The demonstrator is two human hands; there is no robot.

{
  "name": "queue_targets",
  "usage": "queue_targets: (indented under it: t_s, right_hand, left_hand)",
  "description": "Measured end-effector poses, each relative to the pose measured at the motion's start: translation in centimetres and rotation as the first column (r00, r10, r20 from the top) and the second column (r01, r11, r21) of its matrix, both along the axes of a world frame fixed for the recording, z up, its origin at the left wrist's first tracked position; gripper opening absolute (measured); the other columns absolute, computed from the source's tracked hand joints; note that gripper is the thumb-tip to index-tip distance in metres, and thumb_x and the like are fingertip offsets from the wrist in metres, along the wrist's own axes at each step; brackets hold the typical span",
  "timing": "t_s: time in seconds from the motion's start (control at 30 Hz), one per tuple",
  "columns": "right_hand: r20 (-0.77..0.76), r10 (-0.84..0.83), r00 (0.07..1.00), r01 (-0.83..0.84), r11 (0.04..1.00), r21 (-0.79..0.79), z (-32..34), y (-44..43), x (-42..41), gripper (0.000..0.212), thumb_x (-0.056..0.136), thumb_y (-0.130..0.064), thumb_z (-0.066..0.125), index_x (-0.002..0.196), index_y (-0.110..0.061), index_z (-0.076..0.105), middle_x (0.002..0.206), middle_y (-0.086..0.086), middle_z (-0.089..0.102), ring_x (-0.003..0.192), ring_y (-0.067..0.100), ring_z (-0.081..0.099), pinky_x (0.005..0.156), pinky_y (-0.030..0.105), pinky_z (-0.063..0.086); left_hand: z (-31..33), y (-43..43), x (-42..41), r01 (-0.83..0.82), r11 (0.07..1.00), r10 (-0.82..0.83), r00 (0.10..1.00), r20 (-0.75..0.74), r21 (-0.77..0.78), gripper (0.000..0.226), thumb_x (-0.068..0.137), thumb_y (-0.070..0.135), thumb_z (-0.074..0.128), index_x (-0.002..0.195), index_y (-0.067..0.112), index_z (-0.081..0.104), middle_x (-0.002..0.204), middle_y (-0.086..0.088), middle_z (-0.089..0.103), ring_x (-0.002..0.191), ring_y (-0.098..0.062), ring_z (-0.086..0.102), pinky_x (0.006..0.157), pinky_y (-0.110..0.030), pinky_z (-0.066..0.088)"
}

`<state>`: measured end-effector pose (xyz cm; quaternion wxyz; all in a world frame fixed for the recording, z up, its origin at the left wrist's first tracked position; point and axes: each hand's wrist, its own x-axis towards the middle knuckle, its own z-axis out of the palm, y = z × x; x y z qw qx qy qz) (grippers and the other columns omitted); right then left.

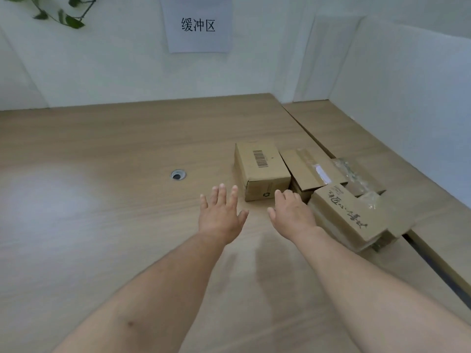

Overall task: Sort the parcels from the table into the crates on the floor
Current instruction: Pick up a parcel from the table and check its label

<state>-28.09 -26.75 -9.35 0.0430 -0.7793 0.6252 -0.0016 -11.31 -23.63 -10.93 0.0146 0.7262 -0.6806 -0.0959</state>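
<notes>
Over the middle of the worktop [102, 200], both bare forearms reach forward from the near edge.

Left grip [220, 215]: palm down, fingers straight and spread, thumb out to the right; holds nothing. It lies just left of the near end of the barcoded box [262, 166], apart from it.

Right grip [290, 212]: palm down, fingers loosely bent and side by side, holds nothing. Fingertips [279, 193] are at the near right corner of the barcoded box; contact cannot be told.

Parcels: all clustered on the right part of the worktop.
- Barcoded box, flat, label on top, leftmost of the group.
- Taped box [308, 166], just right of it, tilted, touching its side.
- Box with black script [341, 215], nearest, just right of the right grip, resting on another flat carton.
- Clear-wrapped parcel [356, 174], at the far right of the group, behind the script box.

Surroundings: round cable hole [178, 175] left of the boxes; second tabletop [382, 138] adjoining on the right; white partition [102, 72] along the far edge carrying a paper sign [197, 24]; green leaves [63, 16] at far left.
</notes>
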Motion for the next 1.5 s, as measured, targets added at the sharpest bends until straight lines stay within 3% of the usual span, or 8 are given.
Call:
queue_targets:
  t_s: [0.23, 0.5, 0.67, 0.77, 0.87, 1.03, 1.23, 1.5]
  right_hand:
    - [0.139, -0.185, 0.973, 0.176, 0.982, 0.07, -0.3, -10.9, -1.7, 0.046, 0.099, -0.039, 0.039, 0.125, -0.002, 0.046, 0.126, 0.018, 0.052, 0.117, 0.034, 0.047, 0.089, 0.039, 0.04]
    - [0.196, -0.224, 0.955, 0.19, 0.966, 0.177, -0.5, -20.0, -0.4, 0.035, 0.094, -0.035, 0.043, 0.114, -0.01, 0.057, 0.113, 0.013, 0.063, 0.105, 0.034, 0.057, 0.072, 0.032, 0.038]
    - [0.341, -0.325, 0.882, 0.171, 0.896, 0.411, -1.6, -22.0, 1.5, 0.047, 0.09, -0.03, 0.056, 0.129, -0.007, 0.049, 0.124, 0.013, 0.059, 0.112, 0.033, 0.056, 0.076, 0.028, 0.039]
    - [0.474, -0.419, 0.775, 0.128, 0.838, 0.531, -1.8, -21.6, 1.6, 0.066, 0.082, -0.029, 0.071, 0.135, -0.008, 0.04, 0.129, 0.011, 0.056, 0.118, 0.031, 0.053, 0.09, 0.031, 0.044]
    - [0.512, -0.468, 0.72, 0.089, 0.794, 0.601, -1.6, -20.3, 1.3, 0.075, 0.074, -0.024, 0.08, 0.135, -0.009, 0.038, 0.131, 0.011, 0.055, 0.118, 0.031, 0.053, 0.1, 0.042, 0.044]
    - [0.472, -0.422, 0.774, 0.056, 0.788, 0.613, -0.6, -16.6, 1.3, 0.083, 0.068, -0.023, 0.083, 0.133, -0.012, 0.033, 0.129, 0.009, 0.05, 0.117, 0.031, 0.051, 0.087, 0.041, 0.049]
    - [0.487, -0.343, 0.804, -0.03, 0.794, 0.608, 0.7, -10.6, 2.4, 0.074, 0.071, -0.024, 0.08, 0.13, -0.015, 0.037, 0.131, 0.007, 0.05, 0.117, 0.029, 0.048, 0.089, 0.044, 0.048]
    - [0.578, -0.319, 0.751, -0.117, 0.797, 0.592, 2.1, -1.8, 6.1, 0.071, 0.072, -0.043, 0.076, 0.129, -0.016, 0.042, 0.128, 0.002, 0.054, 0.108, 0.022, 0.05, 0.077, 0.035, 0.044]
  left_hand:
    - [-0.7, -8.9, -1.4, -0.08, 0.996, 0.082, 0.995, -0.057, 0.032, 0.068, 0.099, 0.055, 0.02, 0.154, 0.021, -0.005, 0.162, -0.007, -0.005, 0.149, -0.024, -0.007, 0.119, -0.046, 0.0]
    - [-1.6, -15.9, -2.4, -0.15, 0.986, 0.164, 0.96, -0.228, 0.077, 0.07, 0.101, 0.047, 0.028, 0.153, 0.009, 0.0, 0.161, -0.01, 0.009, 0.146, -0.027, 0.015, 0.116, -0.039, 0.017]
    - [-1.9, -17.9, -2.2, -0.336, 0.932, 0.352, 0.765, -0.539, 0.133, 0.067, 0.098, 0.033, 0.044, 0.151, 0.005, 0.013, 0.153, -0.015, 0.032, 0.136, -0.032, 0.036, 0.11, -0.038, 0.032]
    - [-1.5, -18.0, -2.0, -0.433, 0.871, 0.469, 0.598, -0.649, 0.231, 0.059, 0.094, 0.025, 0.053, 0.144, 0.009, 0.028, 0.139, -0.012, 0.051, 0.126, -0.029, 0.049, 0.103, -0.034, 0.04]
    - [-0.8, -16.8, -1.6, -0.457, 0.839, 0.521, 0.515, -0.681, 0.297, 0.05, 0.089, 0.017, 0.06, 0.134, 0.011, 0.04, 0.131, -0.009, 0.055, 0.117, -0.027, 0.054, 0.091, -0.031, 0.046]
    - [0.2, -12.8, -0.7, -0.457, 0.829, 0.538, 0.49, -0.686, 0.324, 0.057, 0.077, 0.013, 0.07, 0.128, 0.014, 0.045, 0.13, -0.011, 0.051, 0.114, -0.029, 0.054, 0.097, -0.038, 0.048]
    - [1.3, -5.9, 0.8, -0.487, 0.821, 0.537, 0.482, -0.692, 0.299, 0.062, 0.075, 0.018, 0.072, 0.131, 0.016, 0.047, 0.132, -0.012, 0.042, 0.116, -0.028, 0.051, 0.1, -0.04, 0.046]
    - [1.8, 4.4, 3.6, -0.551, 0.779, 0.505, 0.266, -0.821, 0.3, 0.049, 0.081, 0.026, 0.065, 0.121, 0.019, 0.038, 0.117, -0.003, 0.059, 0.102, -0.022, 0.06, 0.09, -0.043, 0.051]
